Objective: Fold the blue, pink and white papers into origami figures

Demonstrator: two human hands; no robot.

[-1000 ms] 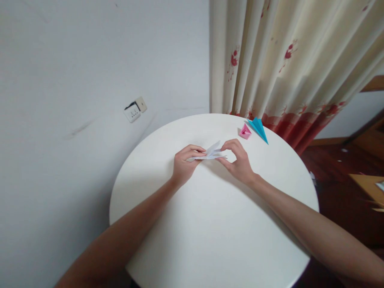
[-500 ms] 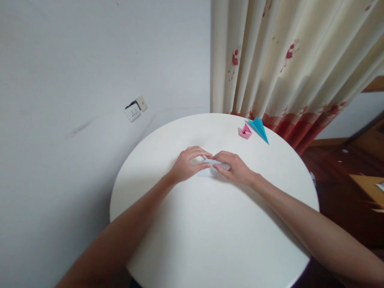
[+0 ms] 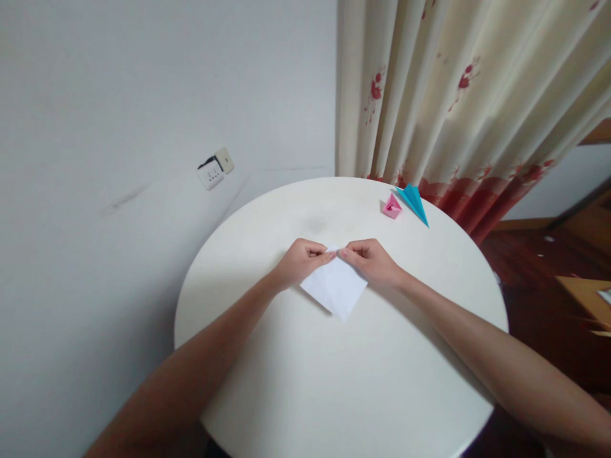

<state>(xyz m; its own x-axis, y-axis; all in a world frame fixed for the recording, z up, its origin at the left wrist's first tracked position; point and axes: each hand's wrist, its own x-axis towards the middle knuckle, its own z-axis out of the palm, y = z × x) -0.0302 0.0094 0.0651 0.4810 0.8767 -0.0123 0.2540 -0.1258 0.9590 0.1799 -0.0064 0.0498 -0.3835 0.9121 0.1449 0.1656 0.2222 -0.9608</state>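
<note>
A folded sheet of white paper (image 3: 335, 286) hangs in a diamond shape between my two hands, one corner pointing toward me. My left hand (image 3: 305, 259) pinches its far edge near the top corner, thumb on the upper face. Close beside it, my right hand (image 3: 370, 259) grips the same edge from the other side, and the two thumb tips almost touch. The fingers behind the paper are partly hidden.
The white round table (image 3: 344, 381) lies under my arms. Toward its far right rim sit a pink folded paper piece (image 3: 392, 207) and a blue paper plane (image 3: 414, 202). A curtain (image 3: 429, 95) hangs behind, and a wall socket (image 3: 210, 173) is at the left.
The white paper, seen nearly edge-on before, now shows its broad face as a diamond toward me. Both hands have turned, with fingers curled in and thumbs on top.
</note>
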